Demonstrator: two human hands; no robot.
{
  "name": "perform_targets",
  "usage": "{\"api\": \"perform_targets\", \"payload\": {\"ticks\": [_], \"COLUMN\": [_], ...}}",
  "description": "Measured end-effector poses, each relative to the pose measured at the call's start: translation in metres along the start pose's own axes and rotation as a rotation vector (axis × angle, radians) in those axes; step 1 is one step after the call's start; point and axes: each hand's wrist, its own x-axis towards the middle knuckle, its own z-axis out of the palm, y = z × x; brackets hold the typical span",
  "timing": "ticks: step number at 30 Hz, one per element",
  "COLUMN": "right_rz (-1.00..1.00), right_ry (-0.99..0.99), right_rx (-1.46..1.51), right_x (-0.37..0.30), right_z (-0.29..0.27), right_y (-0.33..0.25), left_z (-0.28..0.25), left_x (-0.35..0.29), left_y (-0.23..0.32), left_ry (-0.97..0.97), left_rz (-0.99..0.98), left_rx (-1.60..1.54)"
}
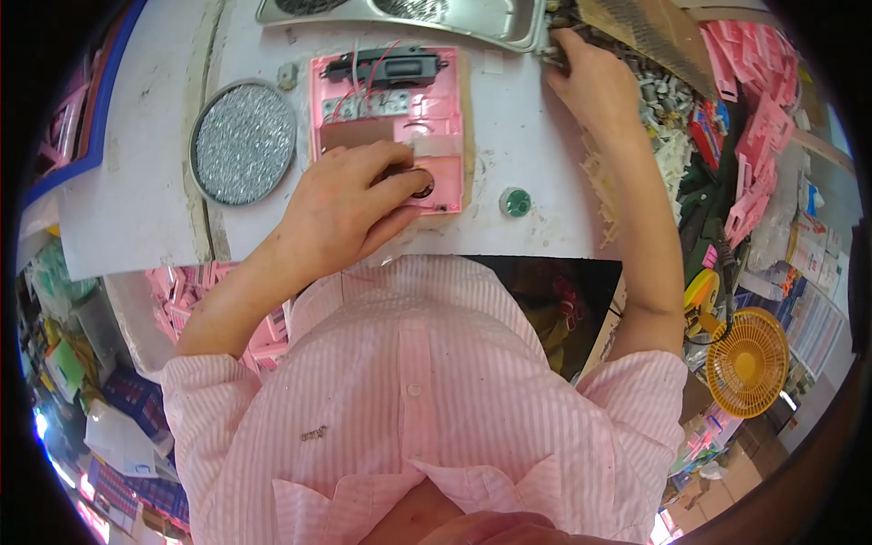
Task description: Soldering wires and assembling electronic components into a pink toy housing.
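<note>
The pink housing [447, 111] lies open-faced on the white table [522, 113], in front of the torso; a black module [400, 70] sits across its far end; a grey metal strip [392, 103] lies below the module, with thin red and white wires running over both; a brown panel [354, 136] lies nearer the person.

Assembly state, as judged: partial; the module and strip appear seated; no cover is on, and the wiring remains exposed; whether the wires are connected or any screws driven cannot be told.

The left hand [345, 195] rests on the near end, fingers curled at a round dark part [422, 184]; whether it grips or presses cannot be told; a dish of small metallic pieces [243, 141] stands to the left; a green round item [515, 202] stands to the right; the right hand [598, 86] reaches into piled small parts [661, 102], its fingertips partly hidden, its grasp indeterminate.
</note>
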Motion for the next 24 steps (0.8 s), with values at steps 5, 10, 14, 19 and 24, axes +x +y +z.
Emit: {"api": "perform_targets", "payload": {"ticks": [5, 10, 14, 19, 24], "right_rz": [0.017, -0.123, -0.210, 0.047, 0.115], "right_ry": [0.018, -0.040, 0.066, 0.079, 0.068], "right_rx": [0.165, 0.925, 0.978, 1.532, 0.902], "right_x": [-0.034, -0.092, -0.111, -0.126, -0.117], "right_z": [-0.018, -0.052, -0.054, -0.033, -0.014], "right_y": [0.002, -0.061, -0.083, -0.083, -0.058], "left_z": [-0.015, -0.025, -0.014, -0.013, -0.036], "left_x": [0.002, 0.029, 0.045, 0.045, 0.009], "left_y": [0.004, 0.023, 0.028, 0.033, 0.025], "left_ry": [0.270, 0.064, -0.120, 0.003, 0.023], "left_rz": [-0.198, -0.470, -0.267, -0.282, -0.423], "left_rx": [-0.214, -0.575, -0.546, -0.730, -0.188]}}
